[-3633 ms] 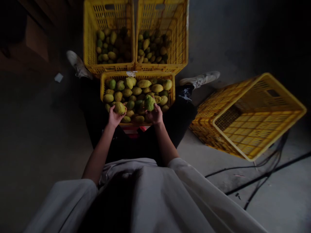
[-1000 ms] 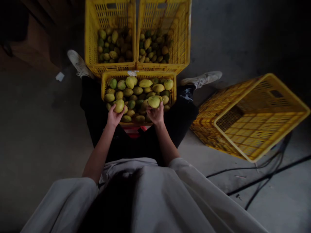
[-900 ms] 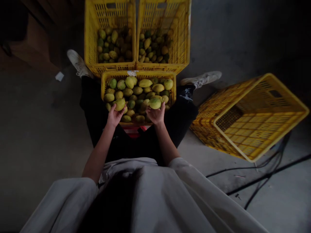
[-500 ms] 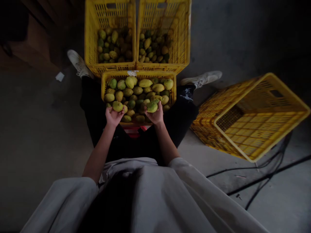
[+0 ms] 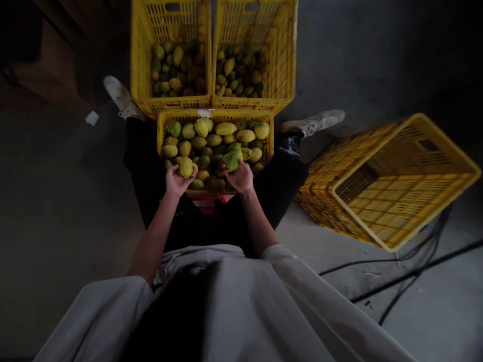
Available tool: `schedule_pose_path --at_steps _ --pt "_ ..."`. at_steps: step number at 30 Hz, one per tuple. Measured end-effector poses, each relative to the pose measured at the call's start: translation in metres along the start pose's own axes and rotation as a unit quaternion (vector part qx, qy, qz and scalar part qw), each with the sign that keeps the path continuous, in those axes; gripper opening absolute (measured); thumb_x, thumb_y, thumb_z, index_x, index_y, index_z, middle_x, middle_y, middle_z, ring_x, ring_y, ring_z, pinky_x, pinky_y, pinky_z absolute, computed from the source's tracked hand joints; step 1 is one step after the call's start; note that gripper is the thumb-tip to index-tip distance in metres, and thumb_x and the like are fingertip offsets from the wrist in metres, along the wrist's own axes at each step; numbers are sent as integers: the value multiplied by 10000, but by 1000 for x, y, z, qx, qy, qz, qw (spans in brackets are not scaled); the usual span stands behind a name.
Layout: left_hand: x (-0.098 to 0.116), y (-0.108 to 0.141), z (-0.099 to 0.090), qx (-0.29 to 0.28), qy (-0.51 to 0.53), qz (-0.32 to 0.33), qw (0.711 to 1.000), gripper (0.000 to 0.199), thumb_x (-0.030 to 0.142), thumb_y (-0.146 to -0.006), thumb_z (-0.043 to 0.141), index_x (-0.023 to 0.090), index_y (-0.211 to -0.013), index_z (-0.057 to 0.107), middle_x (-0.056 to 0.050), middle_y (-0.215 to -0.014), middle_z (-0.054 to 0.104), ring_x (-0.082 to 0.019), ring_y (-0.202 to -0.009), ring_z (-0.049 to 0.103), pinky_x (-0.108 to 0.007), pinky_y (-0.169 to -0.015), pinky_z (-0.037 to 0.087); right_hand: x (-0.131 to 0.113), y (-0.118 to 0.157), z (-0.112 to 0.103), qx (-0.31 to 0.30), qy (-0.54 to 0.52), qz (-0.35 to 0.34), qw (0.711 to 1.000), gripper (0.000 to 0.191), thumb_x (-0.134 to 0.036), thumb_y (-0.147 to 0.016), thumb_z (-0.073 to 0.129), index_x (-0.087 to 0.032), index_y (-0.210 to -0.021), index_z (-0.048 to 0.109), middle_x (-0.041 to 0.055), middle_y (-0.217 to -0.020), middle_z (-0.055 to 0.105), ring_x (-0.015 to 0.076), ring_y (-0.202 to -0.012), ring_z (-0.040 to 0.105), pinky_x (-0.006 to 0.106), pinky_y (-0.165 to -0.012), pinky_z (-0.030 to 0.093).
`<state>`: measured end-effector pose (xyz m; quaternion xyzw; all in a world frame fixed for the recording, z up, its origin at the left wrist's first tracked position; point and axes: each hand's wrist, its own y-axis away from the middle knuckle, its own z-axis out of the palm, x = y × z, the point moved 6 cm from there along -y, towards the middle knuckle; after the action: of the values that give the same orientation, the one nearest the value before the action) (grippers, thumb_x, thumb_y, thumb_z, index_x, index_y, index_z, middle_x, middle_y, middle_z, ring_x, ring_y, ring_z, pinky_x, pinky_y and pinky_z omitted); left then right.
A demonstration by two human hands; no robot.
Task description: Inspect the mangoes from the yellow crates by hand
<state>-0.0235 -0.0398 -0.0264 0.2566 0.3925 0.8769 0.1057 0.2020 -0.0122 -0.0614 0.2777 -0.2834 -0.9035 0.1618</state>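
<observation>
Between my knees stands a yellow plastic crate (image 5: 160, 131) full of yellow and green fruit that look like lemons. My left hand (image 5: 177, 182) is closed round a yellow lemon (image 5: 184, 167) above the crate's near left part. On the near right, my right hand (image 5: 241, 178) grips a greener lemon (image 5: 233, 158), its fingers under and beside the fruit. Both lemons are held just over the pile (image 5: 213, 141). The fingers are partly hidden behind the fruit.
Two deeper yellow crates, one on the left (image 5: 171, 103) and one on the right (image 5: 252, 104), stand beyond, each partly filled with similar fruit. Another yellow crate (image 5: 409, 181) leans at the right. Black cables (image 5: 415, 274) cross the floor near it. My shoes flank the crates.
The lemon in my right hand has turned and shifted slightly up and left, showing more green. The one in my left hand has rotated and moved slightly right.
</observation>
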Motion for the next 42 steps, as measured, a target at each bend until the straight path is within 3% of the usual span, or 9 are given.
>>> schedule_pose_path --at_steps 3,11,15,20,24,27,34,37,42 --pt "-1 0 2 -13 -8 -7 1000 412 314 -937 596 171 -1308 701 -141 -1084 802 -290 -994 779 -324 -658 533 0 -1 -1 21 6 -14 1000 107 -372 -1011 660 -276 -1041 699 8 -922 767 127 -687 611 202 -537 476" --pt "-1 -8 -6 38 -19 17 999 328 287 -957 638 237 -1276 692 -104 -1168 808 -304 -1194 767 -323 -777 599 1 -10 -14 27 51 -17 998 635 -871 -1010 476 -271 -874 632 -28 -665 534 124 -568 470 215 -475 439" --pt "0 -10 -6 38 -20 22 999 317 276 -960 667 235 -1274 690 -98 -1170 804 -277 -1190 764 -308 -826 612 -3 -12 -18 12 54 -27 998 710 -963 -962 417 -287 -795 552 -26 -613 428 171 -603 514 278 -519 494" --pt "-2 -11 -6 36 -31 0 999 306 337 -1005 661 242 -1295 688 -108 -1153 801 -290 -1133 788 -294 -737 601 -5 -3 -10 29 2 -32 999 559 -842 -950 580 -288 -945 653 28 -821 676 224 -886 713 349 -723 640" --pt "-2 -13 -8 47 -28 -3 998 325 396 -1020 647 239 -1302 686 -116 -1134 791 -291 -1081 791 -293 -707 599 -8 2 -5 24 -55 -62 996 361 -643 -920 687 -291 -1002 687 32 -988 774 239 -1076 749 374 -853 670" --pt "0 -13 -11 66 -29 4 997 292 416 -1029 620 245 -1251 700 -103 -1079 781 -269 -1014 777 -286 -684 589 -8 -2 -12 21 -48 -58 997 296 -576 -898 723 -296 -981 680 16 -926 756 234 -1014 738 351 -789 648" --pt "2 -5 -6 56 12 4 998 240 345 -1028 568 216 -1187 694 -98 -1009 765 -215 -932 743 -288 -725 615 -1 -12 -22 44 28 -13 999 488 -755 -973 559 -282 -939 676 21 -843 721 181 -696 646 270 -529 493" --pt "2 -3 -5 68 19 7 997 172 285 -1008 596 223 -1144 683 -73 -967 755 -197 -918 747 -279 -746 632 0 -11 -20 50 15 -8 999 511 -743 -1007 516 -269 -925 690 22 -817 731 191 -694 675 287 -537 512" --pt "3 -3 -6 96 0 31 995 141 263 -980 655 249 -1112 703 -69 -1017 769 -216 -999 731 -278 -766 638 1 -7 -14 32 -7 3 999 331 -584 -991 637 -267 -911 688 1 -809 753 211 -779 750 296 -591 554"
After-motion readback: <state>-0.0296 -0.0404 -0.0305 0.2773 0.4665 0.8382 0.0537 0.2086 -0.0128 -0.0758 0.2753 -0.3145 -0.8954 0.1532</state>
